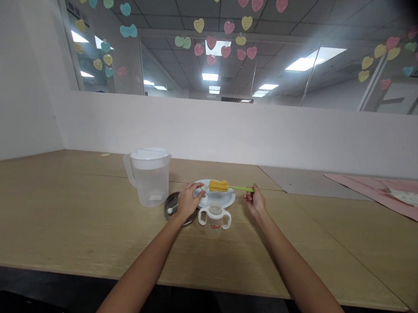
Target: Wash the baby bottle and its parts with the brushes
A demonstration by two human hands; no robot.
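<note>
My right hand [255, 200] is closed on the green handle of a sponge brush, whose yellow sponge head [219, 186] is over a white plate [227, 200]. At the plate's left side, my left hand [190, 199] pinches a small white piece [203, 191]; its exact shape is too small to tell. A clear baby bottle [213, 225] with two white handles stands upright and uncapped in front of the plate. Partly behind my left hand and forearm is a round metal dish [169, 213] with a small white-tipped item [170, 210] in it.
A lidded clear pitcher [151, 183] with liquid stands left of the metal dish. On the right lie a grey mat [301, 184] and a pink cloth [365, 188] with a patterned item on it. The wooden table [75, 215] meets a white wall behind.
</note>
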